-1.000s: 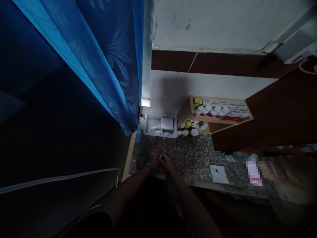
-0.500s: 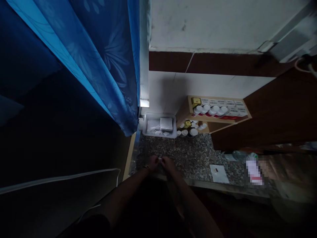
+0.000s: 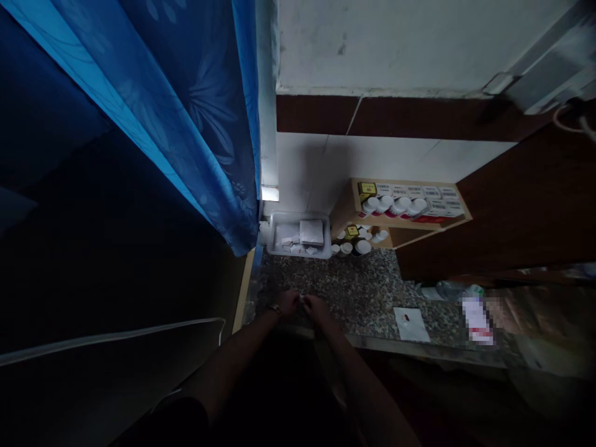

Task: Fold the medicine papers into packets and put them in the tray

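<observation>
Both my hands are close together over the front edge of a speckled stone counter (image 3: 358, 285). My left hand (image 3: 288, 302) has its fingers closed on a small white piece (image 3: 302, 300); a band circles that wrist. On the other side of the same piece, my right hand (image 3: 315, 307) pinches with its fingertips. What the piece is cannot be made out in the dim light. Beyond my hands stands a clear plastic tray (image 3: 298, 253) holding a stack of white paper squares (image 3: 311, 231) and several small folded packets (image 3: 293, 244).
A wooden shelf (image 3: 414, 225) with boxes and white-capped bottles stands at the back right. A white sheet (image 3: 411, 324) with small dark bits lies right of my hands. Another person's hand (image 3: 512, 310) is at the far right. A blue curtain (image 3: 209, 124) hangs at left.
The view has shifted very slightly. My hands remain together at the counter edge, with the white piece between them looking smaller.
</observation>
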Available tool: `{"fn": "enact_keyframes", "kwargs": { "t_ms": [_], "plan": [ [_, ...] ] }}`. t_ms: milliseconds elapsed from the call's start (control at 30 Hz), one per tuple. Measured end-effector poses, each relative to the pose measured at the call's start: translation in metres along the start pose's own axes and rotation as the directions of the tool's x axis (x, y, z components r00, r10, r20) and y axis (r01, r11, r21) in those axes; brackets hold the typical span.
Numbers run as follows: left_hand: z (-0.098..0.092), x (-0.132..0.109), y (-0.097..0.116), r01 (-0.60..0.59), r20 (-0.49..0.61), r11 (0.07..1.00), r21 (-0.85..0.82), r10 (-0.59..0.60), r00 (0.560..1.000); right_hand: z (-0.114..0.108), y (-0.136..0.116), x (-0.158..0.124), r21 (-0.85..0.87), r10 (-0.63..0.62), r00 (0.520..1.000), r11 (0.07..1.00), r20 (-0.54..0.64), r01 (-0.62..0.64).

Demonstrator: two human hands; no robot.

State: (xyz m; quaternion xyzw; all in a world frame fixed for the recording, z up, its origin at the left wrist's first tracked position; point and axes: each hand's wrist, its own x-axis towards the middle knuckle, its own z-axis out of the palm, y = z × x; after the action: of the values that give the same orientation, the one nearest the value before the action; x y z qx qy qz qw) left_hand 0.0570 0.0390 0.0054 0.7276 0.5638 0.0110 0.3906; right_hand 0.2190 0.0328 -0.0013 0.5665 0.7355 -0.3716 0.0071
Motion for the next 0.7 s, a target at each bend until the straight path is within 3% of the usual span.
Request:
{"fn": "enact_keyframes", "kwargs": {
  "t_ms": [133, 233, 367, 600, 700],
  "plan": [
    [0.003, -0.003, 0.0, -0.03, -0.043, 0.999, -0.024, 0.029, 0.999, -0.002, -0.002, 0.004, -0.023, 0.018, 0.999, 1.0, 0.032, -0.017],
    [-0.001, -0.001, 0.002, -0.032, -0.009, 0.999, -0.021, 0.032, 0.999, 0.003, -0.002, 0.003, -0.01, -0.005, 1.0, 1.0, -0.004, 0.005],
    [-0.009, 0.002, 0.008, 0.063, 0.081, 0.998, 0.028, -0.065, 0.995, 0.01, -0.001, -0.001, 0.028, 0.002, 0.999, 1.0, -0.034, -0.001],
    [-0.01, 0.004, 0.011, 0.159, 0.06, 0.987, -0.024, -0.157, 0.986, 0.009, -0.005, 0.004, 0.135, 0.118, 0.988, 0.985, -0.1, -0.104],
    [-0.008, 0.007, 0.009, 0.164, 0.069, 0.986, -0.028, -0.162, 0.984, 0.007, -0.009, 0.004, 0.108, 0.138, 0.982, 0.986, -0.128, -0.124]
  ]
}}
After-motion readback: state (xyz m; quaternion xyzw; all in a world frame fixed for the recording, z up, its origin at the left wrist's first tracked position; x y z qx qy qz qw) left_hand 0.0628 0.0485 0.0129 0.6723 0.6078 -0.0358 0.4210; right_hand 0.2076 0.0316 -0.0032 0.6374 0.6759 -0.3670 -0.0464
